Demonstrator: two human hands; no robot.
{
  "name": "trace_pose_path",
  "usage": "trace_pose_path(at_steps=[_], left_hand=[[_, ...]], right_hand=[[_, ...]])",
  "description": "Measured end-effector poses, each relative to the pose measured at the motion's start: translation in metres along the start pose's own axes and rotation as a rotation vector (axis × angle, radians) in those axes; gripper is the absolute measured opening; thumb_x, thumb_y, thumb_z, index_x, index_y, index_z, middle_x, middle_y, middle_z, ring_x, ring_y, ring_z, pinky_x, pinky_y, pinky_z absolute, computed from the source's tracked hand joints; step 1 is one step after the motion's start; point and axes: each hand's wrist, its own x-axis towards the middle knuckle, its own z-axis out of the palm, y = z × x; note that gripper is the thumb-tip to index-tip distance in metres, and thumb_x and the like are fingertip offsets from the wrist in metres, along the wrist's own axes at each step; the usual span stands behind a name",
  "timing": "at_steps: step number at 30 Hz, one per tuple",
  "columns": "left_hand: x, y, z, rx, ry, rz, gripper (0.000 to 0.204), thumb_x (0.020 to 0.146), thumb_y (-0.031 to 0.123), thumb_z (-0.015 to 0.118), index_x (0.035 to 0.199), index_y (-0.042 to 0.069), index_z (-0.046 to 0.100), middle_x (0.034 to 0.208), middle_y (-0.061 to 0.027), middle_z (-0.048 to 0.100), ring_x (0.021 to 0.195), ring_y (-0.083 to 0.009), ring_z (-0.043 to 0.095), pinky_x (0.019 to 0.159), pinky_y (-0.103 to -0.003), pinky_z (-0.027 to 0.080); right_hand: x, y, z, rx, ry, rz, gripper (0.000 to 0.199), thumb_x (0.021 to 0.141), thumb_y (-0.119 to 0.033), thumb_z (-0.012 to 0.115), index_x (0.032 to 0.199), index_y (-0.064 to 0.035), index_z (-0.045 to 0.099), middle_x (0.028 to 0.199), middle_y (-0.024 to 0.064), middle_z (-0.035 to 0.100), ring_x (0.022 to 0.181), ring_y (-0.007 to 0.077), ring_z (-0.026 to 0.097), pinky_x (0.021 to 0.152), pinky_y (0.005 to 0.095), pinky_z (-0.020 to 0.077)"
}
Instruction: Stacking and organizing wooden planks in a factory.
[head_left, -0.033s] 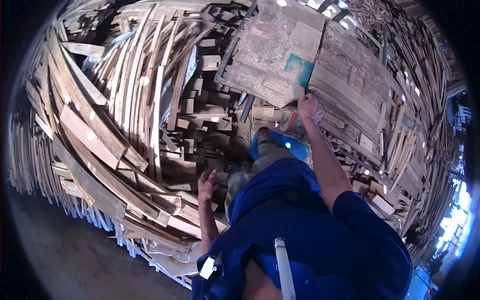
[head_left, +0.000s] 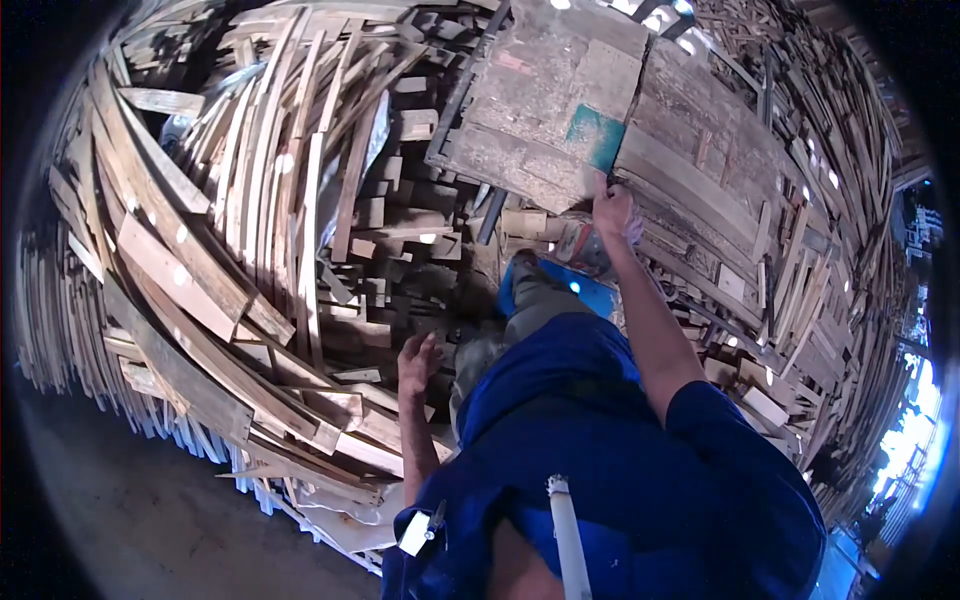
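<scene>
a heap of scrap wood slats (head_left: pixel 250 230) fills my view. my right hand (head_left: pixel 612 212) grips the worn board (head_left: pixel 560 110) by its lower edge, raised above the heap, not yet set down; my left hand (head_left: pixel 415 362) hangs open, empty, below the board.

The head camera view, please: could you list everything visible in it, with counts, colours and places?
Flat wooden panel: one, weathered grey-brown with a teal patch, top centre, its lower edge gripped by the right hand.
Long wooden slats: too many to count, pale brown, stacked across the left half.
Short wood blocks: many, brown, centre of the pile.
Planks: many, grey-brown, heaped on the right.
Floor: grey, lower left.
Blue clothing: lower centre.
Left hand: open, empty, over the slats at centre.
Right hand: shut on the panel's edge.
</scene>
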Motion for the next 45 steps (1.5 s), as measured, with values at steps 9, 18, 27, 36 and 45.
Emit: trace_pose_path(at_steps=[9, 18, 27, 36, 45], left_hand=[[0.044, -0.006, 0.119, 0.170, -0.485, 0.235, 0.032, 0.096, 0.025, 0.066, 0.117, 0.001, 0.066, 0.104, -0.0069, 0.070, 0.094, -0.0110, 0.062, 0.081, -0.027, 0.052], [0.009, 0.021, 0.181, 0.854, -0.696, 0.016, 0.078, 0.081, 0.059, 0.073, 0.129, 0.000, 0.057, 0.125, -0.0224, 0.063, 0.116, -0.0329, 0.060, 0.099, -0.041, 0.047], [0.022, -0.005, 0.186, 0.983, -0.847, 0.147, 0.075, 0.083, 0.058, 0.071, 0.128, -0.001, 0.058, 0.120, -0.0234, 0.064, 0.111, -0.0325, 0.061, 0.094, -0.042, 0.048], [0.005, 0.029, 0.184, 0.739, -1.189, -0.302, 0.053, 0.093, 0.039, 0.067, 0.130, 0.002, 0.060, 0.121, -0.0099, 0.066, 0.113, -0.0183, 0.057, 0.102, -0.034, 0.041], [0.045, 0.080, 0.229, 0.766, -1.295, -0.391, 0.045, 0.094, 0.040, 0.066, 0.121, 0.004, 0.064, 0.119, -0.0086, 0.065, 0.110, -0.0165, 0.057, 0.099, -0.034, 0.043]], right_hand=[[0.031, -0.010, 0.007, 0.094, 0.010, 0.005, 0.065, 0.084, -0.071, 0.055, 0.100, -0.0112, 0.075, 0.098, 0.0216, 0.071, 0.095, 0.0389, 0.068, 0.080, 0.0493, 0.0519], [0.190, 0.011, 0.080, 0.307, 0.337, -0.104, 0.064, 0.083, -0.056, 0.066, 0.096, 0.0066, 0.071, 0.097, 0.0303, 0.069, 0.098, 0.0436, 0.066, 0.084, 0.0496, 0.0501], [0.269, -0.023, 0.051, 0.216, 0.237, -0.095, 0.077, 0.088, -0.068, 0.049, 0.118, 0.0014, 0.065, 0.130, 0.0300, 0.056, 0.124, 0.0453, 0.052, 0.106, 0.0554, 0.0382], [0.336, -0.048, 0.033, 0.121, 0.255, -0.092, 0.066, 0.086, -0.067, 0.055, 0.106, -0.0060, 0.072, 0.111, 0.0268, 0.067, 0.109, 0.0403, 0.065, 0.090, 0.0524, 0.0506], [0.397, -0.070, 0.016, 0.135, 0.291, -0.046, 0.066, 0.086, -0.068, 0.051, 0.107, -0.0091, 0.073, 0.112, 0.0218, 0.068, 0.109, 0.0402, 0.064, 0.094, 0.0500, 0.0495]])
